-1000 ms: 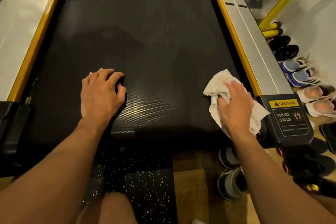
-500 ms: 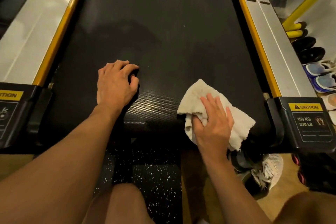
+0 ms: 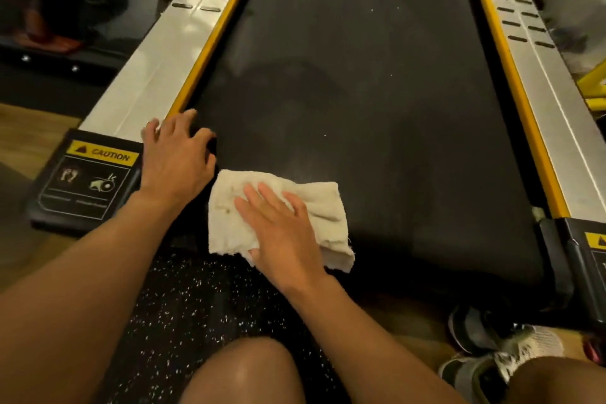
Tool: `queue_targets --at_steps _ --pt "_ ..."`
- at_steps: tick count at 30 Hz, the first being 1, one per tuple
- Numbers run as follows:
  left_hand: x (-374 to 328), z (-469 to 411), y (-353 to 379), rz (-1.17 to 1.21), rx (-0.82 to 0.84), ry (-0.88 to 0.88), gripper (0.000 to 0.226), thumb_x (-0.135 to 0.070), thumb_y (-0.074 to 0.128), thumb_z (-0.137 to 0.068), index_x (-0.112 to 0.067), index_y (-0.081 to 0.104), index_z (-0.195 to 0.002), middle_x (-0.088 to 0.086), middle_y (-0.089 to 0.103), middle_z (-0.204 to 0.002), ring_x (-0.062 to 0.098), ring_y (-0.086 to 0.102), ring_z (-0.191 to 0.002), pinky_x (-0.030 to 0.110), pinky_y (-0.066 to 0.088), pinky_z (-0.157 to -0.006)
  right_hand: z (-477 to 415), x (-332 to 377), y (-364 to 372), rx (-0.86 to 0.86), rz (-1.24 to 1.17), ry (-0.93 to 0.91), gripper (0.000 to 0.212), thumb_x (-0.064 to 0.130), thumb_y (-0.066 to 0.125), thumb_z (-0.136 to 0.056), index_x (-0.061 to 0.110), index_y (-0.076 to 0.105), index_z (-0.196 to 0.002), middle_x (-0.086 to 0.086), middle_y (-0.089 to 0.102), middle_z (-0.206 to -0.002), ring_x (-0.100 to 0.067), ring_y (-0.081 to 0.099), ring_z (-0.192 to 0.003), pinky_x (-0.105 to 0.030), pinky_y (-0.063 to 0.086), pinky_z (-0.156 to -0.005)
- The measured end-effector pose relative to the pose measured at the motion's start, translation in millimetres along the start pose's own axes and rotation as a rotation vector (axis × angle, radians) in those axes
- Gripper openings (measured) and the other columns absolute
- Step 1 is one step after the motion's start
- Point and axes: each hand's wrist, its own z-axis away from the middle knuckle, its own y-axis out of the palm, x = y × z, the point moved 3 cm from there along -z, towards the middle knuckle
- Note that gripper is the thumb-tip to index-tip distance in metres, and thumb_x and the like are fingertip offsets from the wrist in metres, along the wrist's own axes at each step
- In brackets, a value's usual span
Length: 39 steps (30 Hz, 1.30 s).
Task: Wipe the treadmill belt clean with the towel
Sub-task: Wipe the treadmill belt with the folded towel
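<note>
The black treadmill belt (image 3: 377,102) runs away from me between two silver side rails with yellow trim. A cream towel (image 3: 328,207) lies flat at the belt's near left end. My right hand (image 3: 282,233) presses on it with straight, spread fingers. Just left of the towel, my left hand (image 3: 173,161) rests on the belt's left edge beside the yellow strip, its fingers spread and bent, holding nothing.
The left rail (image 3: 164,56) ends in a black cap with a caution label (image 3: 88,180); the right rail (image 3: 537,69) ends in another cap (image 3: 587,259). Sneakers (image 3: 485,357) sit on the floor at lower right. A speckled black mat (image 3: 183,311) lies under my knees.
My right hand has slid the towel leftward across the belt's near end, from the right rail to beside my left hand. My left hand has shifted to the belt's left edge.
</note>
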Motion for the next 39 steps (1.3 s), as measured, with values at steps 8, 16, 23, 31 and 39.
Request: queue_targets --at_steps 8,16,23,31,39 --pt "56.0 -2.7 -5.1 0.116 -0.028 -0.010 0.025 -0.022 0.058 -0.090 -0.009 0.072 -0.105 0.014 0.058 -0.126 0.037 0.050 -0.108 0.052 0.039 -0.091 -41.1 32.6 6.7 0.074 0.045 -0.075 0.074 0.037 0.076 -0.069 0.026 0.044 -0.135 0.004 0.038 -0.147 -0.018 0.031 -0.136 -0.043 0.021 -0.101" --pt "62.3 -4.3 -3.4 0.278 -0.089 -0.024 0.023 -0.023 0.056 -0.092 -0.013 0.072 -0.106 0.009 0.060 -0.125 0.031 0.050 -0.109 0.048 0.036 -0.092 -42.5 33.4 12.5 0.196 0.086 -0.429 0.061 0.013 0.065 -0.076 0.020 0.049 -0.134 0.002 0.041 -0.147 -0.015 0.036 -0.136 -0.046 0.025 -0.101" --pt "61.8 -3.1 -3.1 0.266 -0.072 -0.028 0.024 -0.023 0.056 -0.092 -0.015 0.071 -0.109 0.008 0.058 -0.128 0.029 0.048 -0.113 0.046 0.036 -0.094 -51.1 31.6 11.8 0.291 0.071 -0.661 0.058 0.009 0.032 -0.075 0.016 0.056 -0.127 -0.001 0.045 -0.145 -0.018 0.036 -0.137 -0.045 0.025 -0.095" --pt "63.1 -2.9 -1.2 0.261 -0.058 -0.034 0.024 -0.022 0.058 -0.091 -0.017 0.069 -0.112 0.007 0.055 -0.133 0.029 0.045 -0.116 0.047 0.035 -0.097 -38.8 37.4 14.0 0.300 0.313 -0.768 0.040 0.019 0.032 -0.080 0.023 0.067 -0.098 0.006 0.056 -0.110 -0.018 0.048 -0.112 -0.041 0.029 -0.088" --pt "59.8 -0.7 1.6 0.122 -0.059 0.003 0.027 -0.021 0.059 -0.090 -0.015 0.067 -0.115 0.009 0.054 -0.134 0.032 0.048 -0.113 0.047 0.039 -0.093 -29.3 44.9 6.0 0.289 0.467 -0.803 0.042 0.019 0.026 -0.077 0.025 0.062 -0.099 0.004 0.052 -0.104 -0.020 0.048 -0.101 -0.040 0.034 -0.077"
